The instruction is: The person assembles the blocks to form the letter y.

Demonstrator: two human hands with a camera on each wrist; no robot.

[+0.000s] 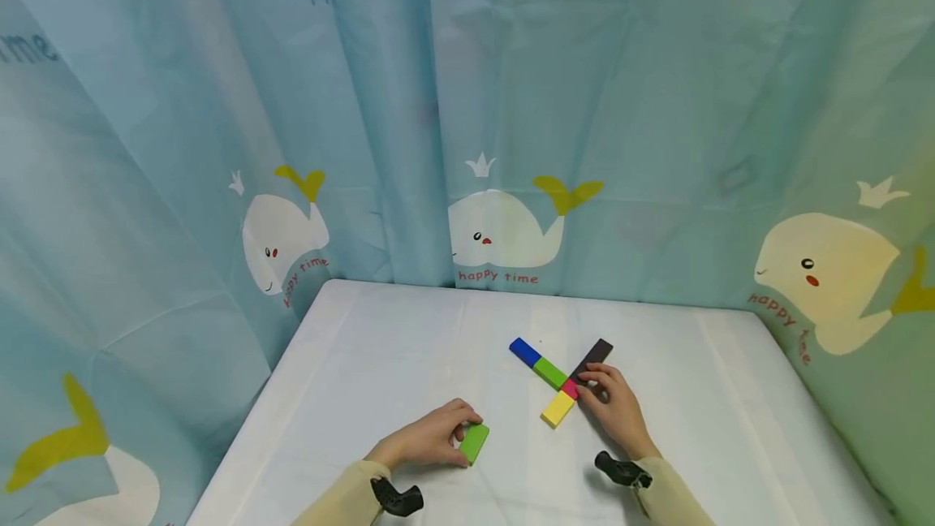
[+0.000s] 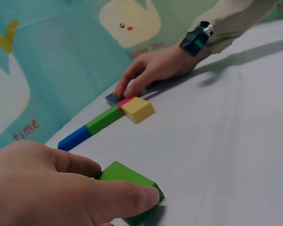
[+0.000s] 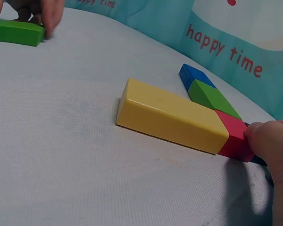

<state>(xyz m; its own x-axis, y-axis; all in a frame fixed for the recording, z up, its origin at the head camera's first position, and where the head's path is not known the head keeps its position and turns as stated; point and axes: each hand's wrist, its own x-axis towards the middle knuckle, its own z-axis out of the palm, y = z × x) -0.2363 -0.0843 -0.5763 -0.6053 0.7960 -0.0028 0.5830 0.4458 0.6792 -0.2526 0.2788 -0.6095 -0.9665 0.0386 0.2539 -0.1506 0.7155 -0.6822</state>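
Observation:
My left hand (image 1: 431, 435) pinches a light green block (image 1: 474, 443) by its ends, low over the white table. In the left wrist view its thumb lies along the near edge of that green block (image 2: 127, 178). Over on the right, my right hand (image 1: 617, 408) has curled fingers over the near end of a black block (image 1: 601, 350), its thumb at the joint with a small red block (image 3: 234, 134). A yellow block (image 1: 558, 410) meets the red one in front. Running off to the far left are a second green block (image 1: 550, 373) and a blue block (image 1: 524, 351).
The white table (image 1: 351, 347) has its far edge against a pale blue curtain (image 1: 511, 88) printed with whales. Dark wrist cameras sit at both cuffs, the left camera (image 1: 397, 498) and the right camera (image 1: 622, 469), close over the tabletop.

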